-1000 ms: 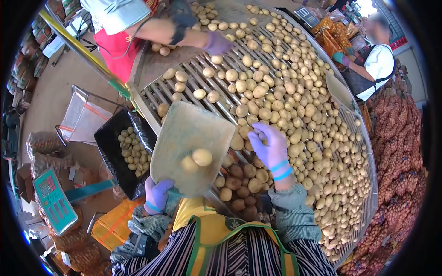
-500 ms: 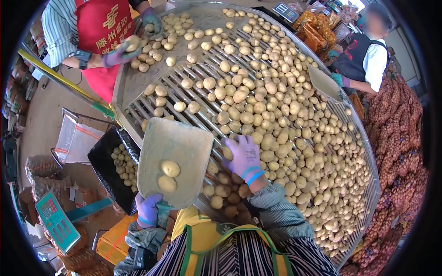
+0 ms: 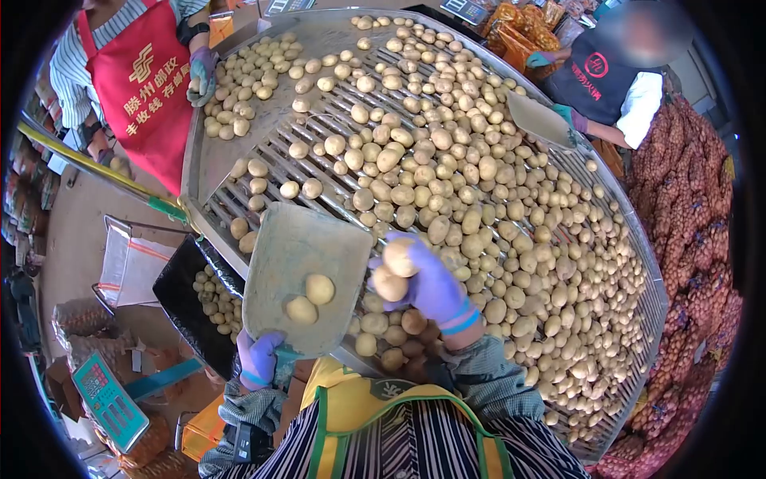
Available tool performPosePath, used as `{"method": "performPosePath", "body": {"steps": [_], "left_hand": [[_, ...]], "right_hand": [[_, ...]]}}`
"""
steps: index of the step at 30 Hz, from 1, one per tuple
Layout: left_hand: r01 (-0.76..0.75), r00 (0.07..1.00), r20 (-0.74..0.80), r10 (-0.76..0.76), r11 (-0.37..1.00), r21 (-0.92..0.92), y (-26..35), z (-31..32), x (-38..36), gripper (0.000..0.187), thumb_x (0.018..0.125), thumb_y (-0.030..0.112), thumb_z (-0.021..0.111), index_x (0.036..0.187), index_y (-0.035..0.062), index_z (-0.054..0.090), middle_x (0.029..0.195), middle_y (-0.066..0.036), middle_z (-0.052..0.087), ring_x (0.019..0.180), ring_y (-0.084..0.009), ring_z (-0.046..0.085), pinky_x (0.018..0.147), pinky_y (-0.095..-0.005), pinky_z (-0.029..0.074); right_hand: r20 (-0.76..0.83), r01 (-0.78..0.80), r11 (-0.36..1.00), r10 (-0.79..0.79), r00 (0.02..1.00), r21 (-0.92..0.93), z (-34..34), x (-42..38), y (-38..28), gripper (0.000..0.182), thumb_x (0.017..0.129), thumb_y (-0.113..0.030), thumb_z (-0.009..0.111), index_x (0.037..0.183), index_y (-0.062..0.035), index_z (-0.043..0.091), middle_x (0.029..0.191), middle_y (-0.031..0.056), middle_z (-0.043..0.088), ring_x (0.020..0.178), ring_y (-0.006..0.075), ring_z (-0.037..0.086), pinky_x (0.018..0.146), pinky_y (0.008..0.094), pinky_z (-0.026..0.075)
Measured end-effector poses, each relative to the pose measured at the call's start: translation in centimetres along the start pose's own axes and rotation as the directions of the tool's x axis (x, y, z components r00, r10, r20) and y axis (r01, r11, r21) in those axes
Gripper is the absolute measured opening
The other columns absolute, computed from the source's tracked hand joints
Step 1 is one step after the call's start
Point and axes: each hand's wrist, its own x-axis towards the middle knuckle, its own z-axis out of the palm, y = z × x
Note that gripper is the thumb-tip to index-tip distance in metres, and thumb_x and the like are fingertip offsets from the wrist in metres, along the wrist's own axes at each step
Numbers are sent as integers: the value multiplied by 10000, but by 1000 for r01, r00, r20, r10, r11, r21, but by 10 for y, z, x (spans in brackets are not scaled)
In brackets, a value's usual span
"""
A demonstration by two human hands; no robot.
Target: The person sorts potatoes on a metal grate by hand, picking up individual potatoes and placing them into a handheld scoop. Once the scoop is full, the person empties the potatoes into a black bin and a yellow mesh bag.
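Observation:
My left hand [image 3: 258, 358], in a purple glove, is closed round the handle of a worn, pale scoop [image 3: 275, 239]. Two potatoes [image 3: 311, 299] lie in the scoop near its handle end. My right hand [image 3: 435, 283], also gloved and slightly blurred, grips two potatoes [image 3: 392, 271] just right of the scoop's edge, above the slatted sorting table. Many loose potatoes [image 3: 471, 219] cover the metal slats around and beyond it. Darker potatoes [image 3: 391, 331] sit close to my body, below my right hand.
A co-worker in a red apron [image 3: 144, 88] stands at far left by a potato pile [image 3: 255, 72]. Another person at right holds a second scoop [image 3: 538, 120]. Red mesh sacks [image 3: 686, 263] fill the right side. A black-lined container [image 3: 187, 279] and a scale [image 3: 110, 403] stand left.
My right hand has lifted from the table with two potatoes now showing in its grip. The scooped potatoes shifted slightly right. The red-aproned co-worker's hands moved away from the pile's front.

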Motion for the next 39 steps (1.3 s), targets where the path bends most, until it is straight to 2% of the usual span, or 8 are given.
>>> {"method": "performPosePath", "body": {"steps": [9,13,19,23,26,29,30,39], "left_hand": [[25,997,-66,-29,998,-60,-2,3,2,404,692,20,521,1073,-82,613,914,-109,669,764,-201,646,694,-297,521],[56,980,-177,-93,977,-206,-12,-2,5,341,695,25,536,1008,-69,633,877,-95,664,708,-196,636,664,-300,516],[-3,988,-154,-23,987,-162,-12,-3,9,255,697,11,550,919,-55,657,855,-78,663,731,-182,634,674,-293,513],[-4,998,-70,3,1000,-21,-20,-18,14,320,710,37,555,1005,-56,639,874,-78,665,754,-163,618,682,-270,490],[-36,985,-171,21,996,-83,-9,-5,13,195,687,-5,553,844,-47,662,799,-69,661,692,-176,624,668,-283,505],[25,987,-160,-28,1000,-16,-10,-10,10,193,681,-2,561,846,-44,652,789,-74,655,687,-172,615,655,-279,497],[38,982,-182,-42,999,-22,-11,-10,10,185,677,2,566,838,-42,646,778,-75,649,683,-173,610,651,-282,494],[-10,971,-238,19,999,40,-28,-14,12,242,695,8,581,924,-51,633,831,-68,654,725,-174,606,701,-299,494]], "right_hand": [[-84,220,792,-322,943,-570,22,-18,11,512,878,-278,693,1286,-33,506,1201,128,584,1066,210,590,869,304,499],[-109,-125,29,-699,707,-992,-59,-75,24,653,791,-361,745,1283,-7,501,1221,210,566,1144,363,544,920,446,462],[-169,-332,-213,-549,819,-919,-48,-138,80,863,665,-499,796,1347,-82,473,1370,324,380,1169,465,491,949,509,432],[-370,-452,-43,-509,778,-891,-44,-110,79,909,654,-520,799,1385,-116,440,1390,359,318,1166,496,479,951,534,427],[-184,-319,-131,-592,785,-939,-52,-80,80,943,647,-540,797,1402,-121,417,1389,343,330,1165,488,483,949,531,437],[-245,-248,65,-516,821,-967,-33,-46,73,900,662,-538,792,1389,-143,437,1311,313,395,1132,472,505,904,503,480],[-85,-170,-81,-612,786,-982,-40,-30,78,864,688,-524,781,1390,-158,435,1285,303,423,1123,458,513,888,498,486],[-100,-90,47,-591,801,-995,-18,86,24,610,819,-390,696,1320,-132,463,1061,178,520,970,360,561,815,481,486]]}}
